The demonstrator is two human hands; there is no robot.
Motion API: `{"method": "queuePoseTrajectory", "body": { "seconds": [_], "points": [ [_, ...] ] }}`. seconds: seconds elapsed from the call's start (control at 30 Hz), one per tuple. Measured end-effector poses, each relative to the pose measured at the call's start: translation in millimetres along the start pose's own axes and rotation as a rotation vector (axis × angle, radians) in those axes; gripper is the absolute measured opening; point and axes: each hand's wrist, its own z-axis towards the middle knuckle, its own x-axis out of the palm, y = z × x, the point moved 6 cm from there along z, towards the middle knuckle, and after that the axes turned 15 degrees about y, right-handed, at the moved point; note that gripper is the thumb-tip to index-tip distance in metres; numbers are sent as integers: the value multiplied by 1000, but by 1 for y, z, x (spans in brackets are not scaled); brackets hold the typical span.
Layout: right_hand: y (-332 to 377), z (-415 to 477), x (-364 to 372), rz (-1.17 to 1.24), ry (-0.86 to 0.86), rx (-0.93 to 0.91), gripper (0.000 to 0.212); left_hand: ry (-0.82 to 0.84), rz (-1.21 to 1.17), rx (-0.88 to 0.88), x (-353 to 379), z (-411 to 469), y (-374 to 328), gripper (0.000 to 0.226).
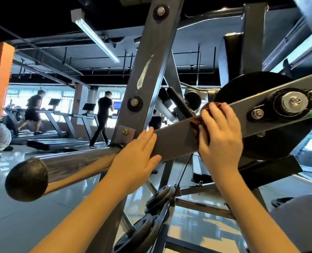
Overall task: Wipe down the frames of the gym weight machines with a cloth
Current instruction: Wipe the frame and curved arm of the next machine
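A grey flat lever arm (177, 137) of a weight machine crosses the view from lower left to upper right. My right hand (220, 136) presses a reddish-brown cloth (205, 108) against this arm, fingers curled over it; only the cloth's edges show around my fingers. My left hand (138, 157) lies flat on the same arm, fingers straight, just right of where a chrome bar joins it. A grey upright frame post (146, 73) with bolts stands behind the arm.
The chrome bar (74, 163) with a black end cap (26, 179) juts toward me at the left. A large black weight plate (257, 114) hangs at the pivot on the right. Smaller plates (151, 216) sit below. People use treadmills (47, 115) far left.
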Motion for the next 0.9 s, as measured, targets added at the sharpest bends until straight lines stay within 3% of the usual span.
{"method": "queuePoseTrajectory", "body": {
  "seconds": [0.17, 0.23, 0.37, 0.57, 0.77, 0.9],
  "points": [
    [19, -41, 15, -86, 205, -434, 35, 2, -22, 0, 1, 1, -1, 62],
    [3, -20, 7, -103, 164, -371, 33, 9, -35, -9, 1, 1, -2, 61],
    [2, 7, 3, 7, 26, -27, 33, -10, -14, 28, -2, 4, -14, 60],
    [11, -48, 14, -100, 164, -370, 37, -16, -28, 49, -3, 11, -26, 59],
    [23, 8, 14, -6, 87, -230, 33, -2, -54, 45, -2, 12, -26, 59],
    [8, -40, 8, -53, 163, -369, 36, 10, -53, 29, 0, 10, -29, 59]
  ]
}}
